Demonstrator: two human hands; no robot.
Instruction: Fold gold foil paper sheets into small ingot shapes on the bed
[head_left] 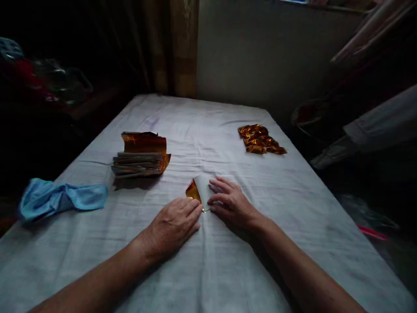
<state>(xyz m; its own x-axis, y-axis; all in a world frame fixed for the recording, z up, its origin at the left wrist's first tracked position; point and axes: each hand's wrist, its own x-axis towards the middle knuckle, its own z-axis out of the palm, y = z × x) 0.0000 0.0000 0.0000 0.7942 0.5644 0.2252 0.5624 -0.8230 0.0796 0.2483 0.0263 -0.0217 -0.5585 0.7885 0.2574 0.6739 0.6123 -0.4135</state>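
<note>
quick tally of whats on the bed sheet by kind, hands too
hands: 2, left hand, right hand
gold paper being folded: 1
stack of paper sheets: 1
pile of folded gold pieces: 1
blue cloth: 1
total: 6

A small paper sheet (pixel 199 190) — gold foil face, white back — lies seemingly half-folded on the cloth.
</note>
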